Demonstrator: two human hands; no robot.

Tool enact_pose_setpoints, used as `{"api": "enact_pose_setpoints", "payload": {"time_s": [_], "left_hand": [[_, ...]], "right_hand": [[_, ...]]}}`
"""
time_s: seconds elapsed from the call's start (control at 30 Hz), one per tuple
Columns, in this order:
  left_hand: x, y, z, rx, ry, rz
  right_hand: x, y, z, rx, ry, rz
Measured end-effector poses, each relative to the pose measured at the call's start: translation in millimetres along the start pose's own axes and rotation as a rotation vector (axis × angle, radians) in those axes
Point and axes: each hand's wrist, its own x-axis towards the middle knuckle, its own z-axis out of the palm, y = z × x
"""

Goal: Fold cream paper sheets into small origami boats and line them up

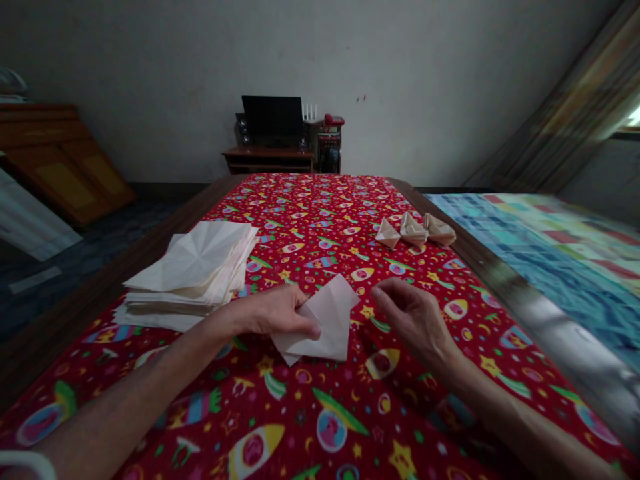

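Note:
My left hand [283, 312] grips a folded sheet of white paper [333, 323] by its left side, thumb on top and fingers underneath. Creases run across the sheet, and its corners stick out to the right and below. Just right of the paper, my right hand [413, 310] hovers apart from it, thumb and fingers curled together, with nothing visible in them. Beyond my left forearm lies a thick stack of creased paper sheets [200, 257]. Several folded paper pieces [413, 230] stand in a row at the far right of the table.
A red patterned cloth [320, 207] covers the table, whose dark wooden edge [425, 210] shows at the sides. A bed with a blue checked cover [540, 267] is to the right. Against the back wall, a monitor [273, 119] stands on a desk; a wooden cabinet [60, 167] is at left.

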Motion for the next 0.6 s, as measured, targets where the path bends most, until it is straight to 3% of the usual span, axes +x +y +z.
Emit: {"api": "enact_pose_setpoints", "payload": {"time_s": [0.1, 0.2, 0.27, 0.37, 0.5, 0.6], "left_hand": [[5, 9, 2.2, 0.151, -0.076, 0.022], [16, 16, 3.1, 0.259, -0.048, 0.081], [23, 16, 1.8, 0.295, 0.043, 0.088], [31, 8, -0.8, 0.294, 0.221, 0.078], [34, -3, -1.1, 0.413, 0.425, 0.228], [35, -5, -0.5, 0.469, 0.494, 0.308]], "right_hand": [[6, 3, 5, -0.011, -0.056, -0.062], [9, 6, 12, -0.066, -0.226, 0.0], [9, 9, 15, -0.113, -0.287, 0.091], [10, 17, 15, -0.18, -0.246, 0.121], [13, 24, 9, -0.315, -0.193, 0.009], [15, 26, 6, -0.427, -0.179, -0.133]]}}
